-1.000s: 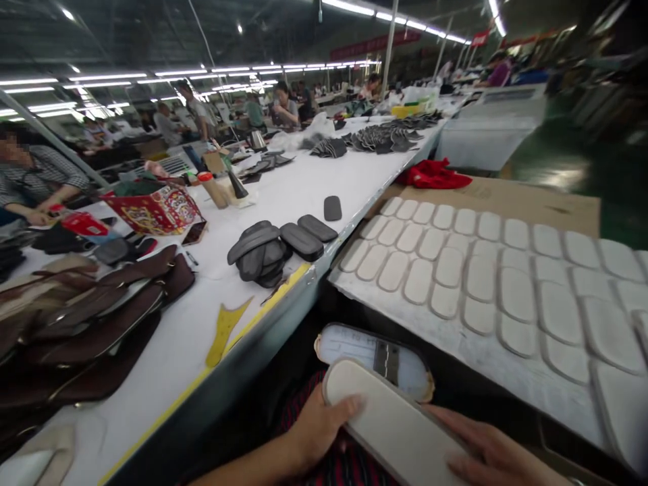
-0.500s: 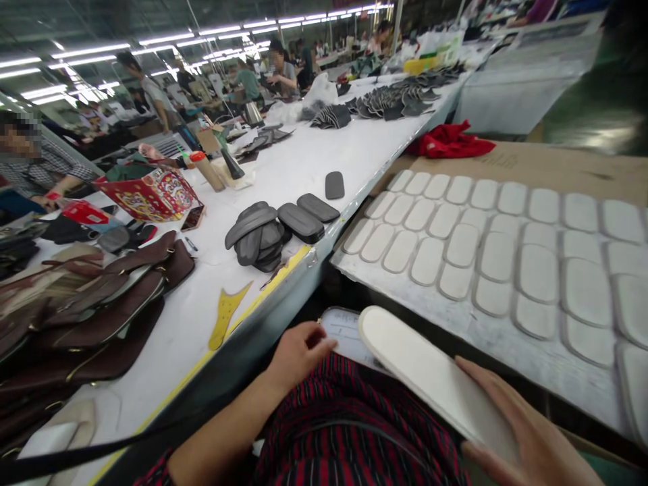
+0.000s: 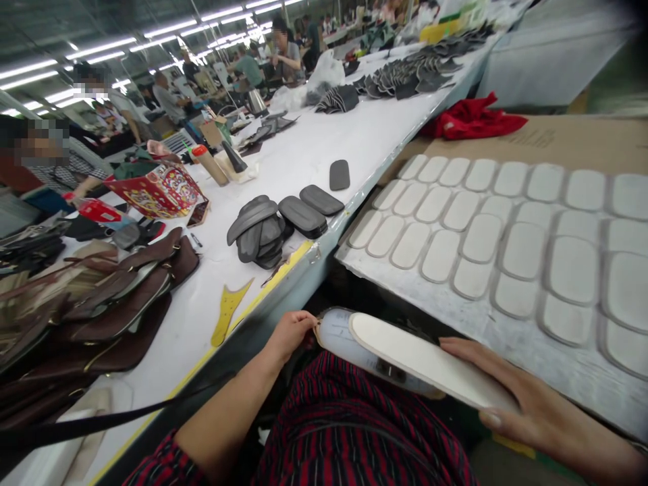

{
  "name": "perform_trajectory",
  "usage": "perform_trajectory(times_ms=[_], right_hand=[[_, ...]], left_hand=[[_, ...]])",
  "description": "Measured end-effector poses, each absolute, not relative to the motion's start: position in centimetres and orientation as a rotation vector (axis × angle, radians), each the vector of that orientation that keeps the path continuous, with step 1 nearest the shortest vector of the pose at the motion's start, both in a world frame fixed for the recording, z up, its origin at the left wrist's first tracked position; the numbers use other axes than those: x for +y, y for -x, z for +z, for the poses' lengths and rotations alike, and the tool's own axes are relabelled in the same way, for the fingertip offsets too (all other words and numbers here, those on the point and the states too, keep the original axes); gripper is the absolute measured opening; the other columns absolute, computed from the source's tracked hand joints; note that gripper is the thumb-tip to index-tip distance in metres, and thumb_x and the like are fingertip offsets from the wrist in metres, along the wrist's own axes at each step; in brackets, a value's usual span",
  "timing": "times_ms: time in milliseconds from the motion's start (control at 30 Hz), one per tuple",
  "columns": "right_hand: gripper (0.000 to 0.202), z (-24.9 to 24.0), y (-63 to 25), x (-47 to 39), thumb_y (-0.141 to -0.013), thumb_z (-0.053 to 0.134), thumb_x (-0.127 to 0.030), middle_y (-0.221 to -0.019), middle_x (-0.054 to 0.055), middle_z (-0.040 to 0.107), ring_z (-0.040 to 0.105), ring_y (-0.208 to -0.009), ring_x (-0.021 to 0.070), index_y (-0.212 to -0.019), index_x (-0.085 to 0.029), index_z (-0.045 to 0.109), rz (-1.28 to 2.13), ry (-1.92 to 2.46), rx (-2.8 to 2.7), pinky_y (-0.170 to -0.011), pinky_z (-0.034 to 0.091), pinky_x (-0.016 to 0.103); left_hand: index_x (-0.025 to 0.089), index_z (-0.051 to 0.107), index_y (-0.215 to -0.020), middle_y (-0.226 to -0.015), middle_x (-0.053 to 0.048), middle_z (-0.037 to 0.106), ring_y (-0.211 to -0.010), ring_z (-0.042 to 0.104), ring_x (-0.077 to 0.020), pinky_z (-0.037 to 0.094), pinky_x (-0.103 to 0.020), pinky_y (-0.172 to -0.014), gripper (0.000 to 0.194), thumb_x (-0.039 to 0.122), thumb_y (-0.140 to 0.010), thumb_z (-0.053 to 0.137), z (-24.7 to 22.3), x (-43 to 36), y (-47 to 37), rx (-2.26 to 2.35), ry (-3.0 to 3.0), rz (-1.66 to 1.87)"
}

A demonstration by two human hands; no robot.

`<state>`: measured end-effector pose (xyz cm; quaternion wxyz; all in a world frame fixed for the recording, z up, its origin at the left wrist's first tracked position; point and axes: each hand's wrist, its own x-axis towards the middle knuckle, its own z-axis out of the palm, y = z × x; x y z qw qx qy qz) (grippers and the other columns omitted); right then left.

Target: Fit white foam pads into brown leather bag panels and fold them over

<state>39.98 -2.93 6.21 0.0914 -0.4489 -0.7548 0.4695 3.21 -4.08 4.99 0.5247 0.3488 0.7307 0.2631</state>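
My right hand grips the near end of a long white oval panel, thumb below and fingers along its upper edge. Beneath that panel shows a pale blue oval piece with faint markings and a brownish rim; the white panel hides much of it. The fingers of my left hand are pinched together at the left edge of the blue piece. Both pieces are over my lap, in the gap between the white table and a low board on my right.
Rows of white oval panels lie on the board, some overlapping. The table carries stacked dark grey oval pads, a yellow template, brown bags and a red patterned box. A red cloth lies behind the board. Other people work beyond.
My left hand has moved slightly left and its fingers have closed on the blue piece's edge. The white panel has turned flatter and more of the blue piece shows beneath it.
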Motion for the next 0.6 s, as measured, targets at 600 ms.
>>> perform_trajectory(times_ms=[600], right_hand=[[0.074,6.8,-32.8,-1.3,-0.067,0.059,-0.056,-0.127,0.014,0.048,0.047,-0.115,0.0286,-0.126,-0.015,0.043,1.115,1.300,-2.550,-0.100,0.037,0.043]], left_hand=[[0.015,0.062,-0.089,-0.081,-0.004,0.063,-0.077,0.058,-0.0162,0.045,-0.024,-0.061,0.046,0.056,-0.081,0.040,3.4,-6.5,-3.7,1.629,-0.743,0.959]])
